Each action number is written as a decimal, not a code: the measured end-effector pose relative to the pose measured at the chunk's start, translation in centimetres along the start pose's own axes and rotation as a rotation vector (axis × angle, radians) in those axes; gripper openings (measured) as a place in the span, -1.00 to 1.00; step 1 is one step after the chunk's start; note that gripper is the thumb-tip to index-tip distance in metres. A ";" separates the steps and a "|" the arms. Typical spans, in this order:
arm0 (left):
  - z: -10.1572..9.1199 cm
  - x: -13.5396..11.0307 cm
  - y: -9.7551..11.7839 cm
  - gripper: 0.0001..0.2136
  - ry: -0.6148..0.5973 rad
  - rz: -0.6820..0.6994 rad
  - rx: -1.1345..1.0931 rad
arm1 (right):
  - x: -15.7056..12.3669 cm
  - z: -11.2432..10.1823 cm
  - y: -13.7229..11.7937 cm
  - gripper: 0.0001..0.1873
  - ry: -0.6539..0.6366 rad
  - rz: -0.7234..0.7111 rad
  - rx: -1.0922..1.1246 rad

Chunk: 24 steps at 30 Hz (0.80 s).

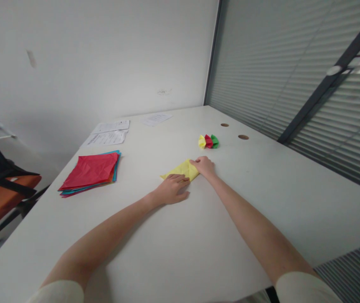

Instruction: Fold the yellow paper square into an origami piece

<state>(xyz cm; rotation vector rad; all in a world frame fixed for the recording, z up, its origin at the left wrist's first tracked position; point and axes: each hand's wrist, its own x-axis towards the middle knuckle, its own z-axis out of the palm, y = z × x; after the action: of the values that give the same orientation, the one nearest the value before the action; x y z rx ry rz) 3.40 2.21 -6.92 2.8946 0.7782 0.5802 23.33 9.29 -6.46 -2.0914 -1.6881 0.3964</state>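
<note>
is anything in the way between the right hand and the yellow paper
Nothing visible: the right hand touches the yellow paper at its right end. The left hand, over its near edge, lies clear.

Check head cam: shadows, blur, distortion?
Head view: soft shadow beside left forearm; head view: left hand and yellow paper fairly clear, print on the white sheets too small and soft to read; head view: apparent wide-angle stretch toward the edges.

Head cam's looking forward and down across the white table point(173, 252) from its near side, taking in the far wall point(104, 54).
</note>
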 end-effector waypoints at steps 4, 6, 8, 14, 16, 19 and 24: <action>0.1 0.0 0.0 -0.64 0.006 0.000 -0.004 | 0.2 0.0 -0.1 -0.66 0.006 0.020 -0.024; 0.1 0.0 -0.1 -0.64 0.008 0.006 -0.004 | 0.2 0.1 -0.2 -0.67 0.011 0.021 -0.039; 0.2 -0.1 -0.1 -0.65 0.004 0.011 -0.005 | 0.3 0.0 -0.3 -0.67 -0.001 0.021 -0.056; 0.1 -0.1 -0.2 -0.64 -0.014 0.013 0.002 | 0.3 -0.4 -0.7 -0.67 -0.033 0.048 -0.098; 0.0 0.0 -0.2 -0.65 -0.014 0.017 0.002 | 0.2 -0.5 -0.8 -0.67 -0.038 0.043 -0.103; -0.2 0.0 0.0 -0.65 -0.010 0.021 -0.008 | 0.1 -0.6 -0.9 -0.67 -0.046 0.036 -0.114; -0.3 0.0 0.1 -0.63 -0.009 0.011 0.000 | 0.3 -0.5 -0.8 -0.66 -0.052 0.037 -0.126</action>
<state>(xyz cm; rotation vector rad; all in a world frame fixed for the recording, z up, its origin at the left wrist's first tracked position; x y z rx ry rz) 3.36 2.14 -6.63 2.9016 0.7619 0.5679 22.96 9.62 -5.61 -2.2227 -1.7477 0.3681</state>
